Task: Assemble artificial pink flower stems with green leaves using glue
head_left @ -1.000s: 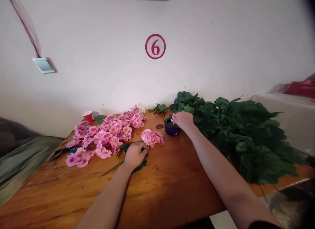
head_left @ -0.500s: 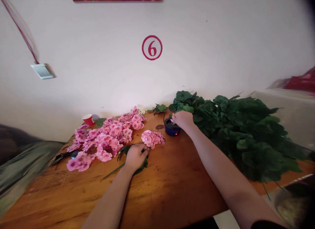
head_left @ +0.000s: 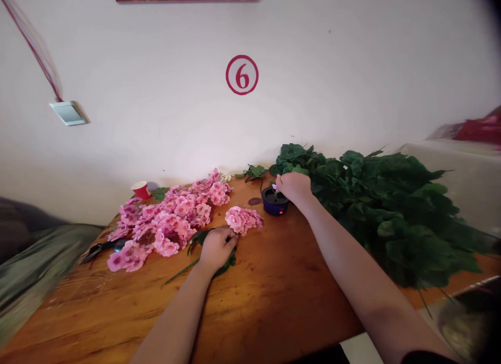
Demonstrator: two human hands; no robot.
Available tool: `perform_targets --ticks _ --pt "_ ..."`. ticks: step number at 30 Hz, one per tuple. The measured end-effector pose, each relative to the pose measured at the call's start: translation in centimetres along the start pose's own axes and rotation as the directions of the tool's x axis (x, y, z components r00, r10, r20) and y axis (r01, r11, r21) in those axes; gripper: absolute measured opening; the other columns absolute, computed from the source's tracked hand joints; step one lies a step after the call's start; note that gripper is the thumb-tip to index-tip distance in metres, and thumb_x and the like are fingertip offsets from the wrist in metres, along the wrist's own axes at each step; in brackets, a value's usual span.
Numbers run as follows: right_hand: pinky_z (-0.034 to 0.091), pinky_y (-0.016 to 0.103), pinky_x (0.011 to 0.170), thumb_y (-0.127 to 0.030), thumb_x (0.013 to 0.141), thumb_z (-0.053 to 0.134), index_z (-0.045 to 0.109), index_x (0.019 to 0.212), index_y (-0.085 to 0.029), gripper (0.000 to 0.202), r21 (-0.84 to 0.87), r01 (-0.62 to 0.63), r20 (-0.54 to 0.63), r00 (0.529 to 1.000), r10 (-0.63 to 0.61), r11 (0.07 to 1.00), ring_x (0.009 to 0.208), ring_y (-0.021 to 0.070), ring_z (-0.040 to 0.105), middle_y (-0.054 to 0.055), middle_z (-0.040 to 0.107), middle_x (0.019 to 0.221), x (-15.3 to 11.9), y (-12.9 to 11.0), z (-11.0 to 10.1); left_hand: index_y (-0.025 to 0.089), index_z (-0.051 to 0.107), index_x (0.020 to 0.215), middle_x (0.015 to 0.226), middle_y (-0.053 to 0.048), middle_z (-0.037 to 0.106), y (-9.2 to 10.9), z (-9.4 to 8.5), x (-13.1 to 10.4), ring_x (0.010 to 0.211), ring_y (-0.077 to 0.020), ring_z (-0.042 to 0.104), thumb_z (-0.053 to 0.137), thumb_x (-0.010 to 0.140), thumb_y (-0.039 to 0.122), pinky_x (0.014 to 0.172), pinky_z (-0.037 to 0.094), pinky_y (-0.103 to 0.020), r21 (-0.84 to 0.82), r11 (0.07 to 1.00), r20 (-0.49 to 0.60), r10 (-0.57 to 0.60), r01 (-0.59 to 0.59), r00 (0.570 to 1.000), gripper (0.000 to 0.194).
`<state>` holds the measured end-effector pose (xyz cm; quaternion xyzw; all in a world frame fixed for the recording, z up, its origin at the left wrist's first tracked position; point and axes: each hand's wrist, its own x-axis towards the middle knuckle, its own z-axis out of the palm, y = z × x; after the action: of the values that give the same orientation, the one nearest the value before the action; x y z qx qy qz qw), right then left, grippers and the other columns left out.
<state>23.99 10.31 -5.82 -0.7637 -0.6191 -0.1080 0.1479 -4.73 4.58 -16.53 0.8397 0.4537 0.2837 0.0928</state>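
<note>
My left hand (head_left: 217,249) lies low over the wooden tabletop, its fingers closed around a green leafy stem (head_left: 198,237) whose leaves stick out on both sides. Just beyond its fingertips is a small bunch of pink artificial flowers (head_left: 243,220). Above a small dark blue electric pot (head_left: 275,203) with a lit red light, my right hand (head_left: 294,187) pinches a tiny pink flower (head_left: 275,187). The flower's lower end points down at the pot's top; whether it touches is too small to tell.
A large heap of pink artificial flowers (head_left: 172,218) covers the left of the wooden table (head_left: 250,306). Green artificial leaves (head_left: 383,212) are piled on the right. A red paper cup (head_left: 141,190) stands at the back left, and dark tools (head_left: 97,249) lie near the left edge.
My right hand has risen slightly from the pot with the tiny pink flower, uncovering more of the pot's top. My left hand has stayed in place.
</note>
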Motion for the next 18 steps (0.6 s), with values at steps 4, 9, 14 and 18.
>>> perform_targets --ticks 4,9,14,18 --pt "0.044 0.03 0.067 -0.038 0.098 0.03 0.077 0.087 -0.013 0.055 0.011 -0.024 -0.027 0.999 0.024 1.0 0.083 0.0269 0.067 0.017 0.072 0.088 -0.1 -0.1 -0.8 0.02 0.057 0.067 0.071 -0.001 0.062 -0.1 0.1 0.0 0.073 -0.0162 0.058 0.055 0.088 0.025 0.069 0.037 -0.026 -0.006 1.0 -0.004 0.002 -0.002 1.0 0.022" --pt "0.037 0.028 0.06 -0.039 0.098 0.028 0.076 0.077 -0.014 0.059 0.041 -0.03 -0.187 0.982 0.037 0.999 0.072 0.0245 0.065 0.014 0.069 0.075 -0.3 -0.1 -1.2 0.02 0.057 0.066 0.07 0.0 0.061 -0.2 0.1 0.1 0.072 -0.0158 0.058 0.055 0.088 0.025 0.069 0.037 -0.026 -0.009 1.0 -0.003 0.002 -0.002 1.0 0.022" --pt "0.03 0.026 0.057 -0.04 0.1 0.021 0.075 0.075 -0.011 0.066 0.057 -0.024 -0.365 0.93 0.043 0.998 0.066 0.0217 0.061 0.014 0.066 0.068 -1.0 0.3 -2.3 0.02 0.058 0.068 0.07 0.0 0.063 -0.1 0.1 0.0 0.07 -0.0155 0.058 0.055 0.088 0.025 0.068 0.037 -0.026 -0.013 1.0 -0.001 -0.006 0.006 1.0 0.021" --pt "0.031 0.026 0.059 -0.04 0.102 0.016 0.075 0.078 -0.011 0.07 0.076 -0.039 -0.443 0.894 0.069 0.996 0.068 0.0215 0.062 0.013 0.067 0.07 -1.2 0.5 -3.0 0.02 0.059 0.068 0.071 -0.001 0.064 0.0 0.1 0.1 0.071 -0.0157 0.058 0.056 0.087 0.024 0.069 0.037 -0.026 -0.017 1.0 0.002 -0.016 0.016 1.0 0.02"
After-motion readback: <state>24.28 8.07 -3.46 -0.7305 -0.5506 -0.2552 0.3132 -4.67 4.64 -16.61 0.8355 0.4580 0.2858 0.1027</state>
